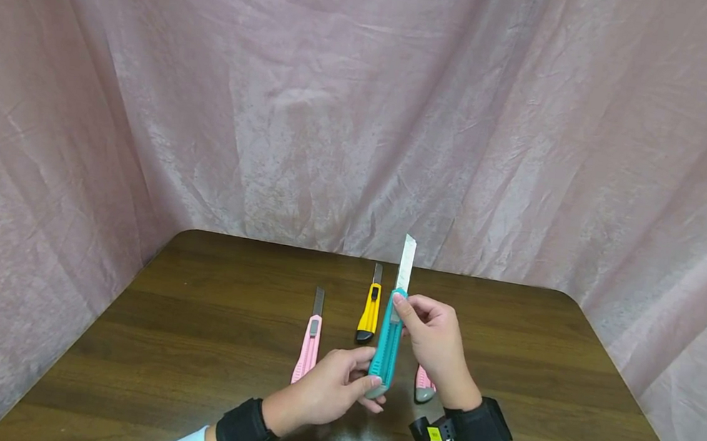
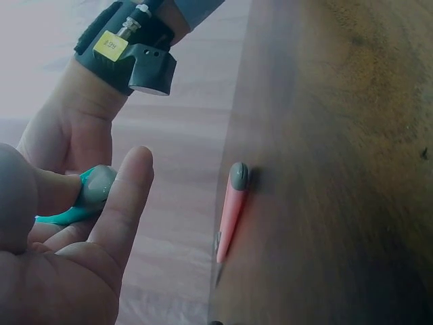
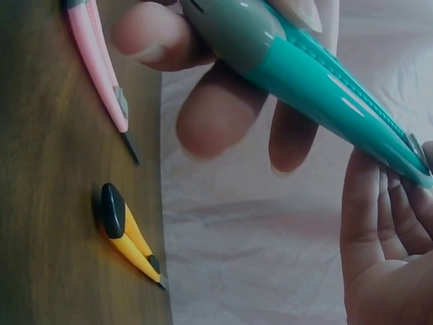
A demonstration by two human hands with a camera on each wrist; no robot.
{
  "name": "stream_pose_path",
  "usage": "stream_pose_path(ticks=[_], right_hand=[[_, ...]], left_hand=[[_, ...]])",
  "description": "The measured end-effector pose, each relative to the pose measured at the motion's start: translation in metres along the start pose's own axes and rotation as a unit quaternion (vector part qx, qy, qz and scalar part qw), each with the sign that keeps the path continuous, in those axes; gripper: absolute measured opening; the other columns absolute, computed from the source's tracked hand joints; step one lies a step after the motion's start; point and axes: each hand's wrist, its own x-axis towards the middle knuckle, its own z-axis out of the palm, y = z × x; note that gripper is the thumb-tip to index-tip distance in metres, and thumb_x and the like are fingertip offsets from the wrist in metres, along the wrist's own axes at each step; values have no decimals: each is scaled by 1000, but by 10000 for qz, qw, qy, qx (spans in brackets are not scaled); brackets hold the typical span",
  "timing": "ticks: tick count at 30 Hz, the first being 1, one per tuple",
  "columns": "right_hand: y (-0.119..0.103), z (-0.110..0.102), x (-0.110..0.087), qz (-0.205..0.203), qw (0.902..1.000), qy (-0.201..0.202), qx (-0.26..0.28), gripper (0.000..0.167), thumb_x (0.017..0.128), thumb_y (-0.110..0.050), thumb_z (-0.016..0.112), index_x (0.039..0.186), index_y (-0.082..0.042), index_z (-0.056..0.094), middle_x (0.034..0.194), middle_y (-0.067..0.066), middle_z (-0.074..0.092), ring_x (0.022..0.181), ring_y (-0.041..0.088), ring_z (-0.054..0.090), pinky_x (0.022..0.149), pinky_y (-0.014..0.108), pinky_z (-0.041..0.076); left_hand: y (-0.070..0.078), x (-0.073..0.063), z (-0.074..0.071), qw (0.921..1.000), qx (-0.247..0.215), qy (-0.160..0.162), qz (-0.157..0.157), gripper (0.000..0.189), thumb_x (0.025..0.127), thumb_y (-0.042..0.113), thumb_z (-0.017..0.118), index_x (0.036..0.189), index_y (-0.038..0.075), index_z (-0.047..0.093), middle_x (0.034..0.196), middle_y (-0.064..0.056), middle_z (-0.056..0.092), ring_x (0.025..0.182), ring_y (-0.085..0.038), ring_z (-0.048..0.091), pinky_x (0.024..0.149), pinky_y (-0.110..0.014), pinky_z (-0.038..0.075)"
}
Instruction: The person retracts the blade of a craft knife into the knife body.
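In the head view a teal box cutter [image 1: 385, 353] is held up off the table, its long silver blade [image 1: 406, 263] extended and pointing away from me. My left hand [image 1: 333, 384] holds its grey rear end between thumb and fingers. Near the blade end, my right hand [image 1: 438, 337] pinches the body, the thumb on or beside the slider. The left wrist view shows the grey butt [image 2: 98, 186] among the left fingers. From the right wrist, the teal body [image 3: 304, 88] spans both hands.
On the brown wooden table [image 1: 202, 305] lie a pink cutter [image 1: 308, 349] and a yellow cutter [image 1: 370, 312], both with blades out. Another pink cutter with a grey end [image 1: 424, 386] is partly hidden by my right hand. A pink curtain [image 1: 340, 104] hangs behind.
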Motion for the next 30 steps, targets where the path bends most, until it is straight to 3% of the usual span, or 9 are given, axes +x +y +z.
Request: stream_pose_path(ticks=[5,10,17,22,30], right_hand=[[1,1,-2,-202,9997,121,-96,26,99,-30,70,92,-7,78,72,4,61,70,32,56,55,23,49],[1,2,-2,-376,9991,183,-82,23,99,-28,71,94,-7,79,72,12,61,64,22,53,51,23,46],[3,4,-3,-476,9987,159,-17,24,98,-26,72,102,-2,79,77,8,68,67,18,57,55,23,52],[3,5,-2,-254,9994,230,56,26,98,-27,72,101,-2,79,76,6,68,67,16,58,57,22,53],[-2,3,-1,173,9993,330,-102,38,97,-36,72,85,-1,78,71,6,66,64,21,62,60,26,61]], left_hand=[[0,0,0,10000,-30,-24,-26,37,103,6,58,139,-1,53,117,-26,71,99,-46,73,81,-31,66],[0,-1,1,10000,-89,8,37,35,103,6,59,138,-1,54,116,-27,70,94,-40,76,81,-34,66],[0,-1,1,9999,-71,94,121,35,103,5,58,137,-3,55,115,-31,69,89,-32,77,79,-33,66],[-1,0,1,9998,-90,91,137,35,103,4,58,137,-3,55,115,-32,69,88,-32,77,79,-32,66],[-2,0,2,9999,-108,53,103,35,104,5,57,138,-4,54,117,-32,70,89,-33,78,79,-32,66]])
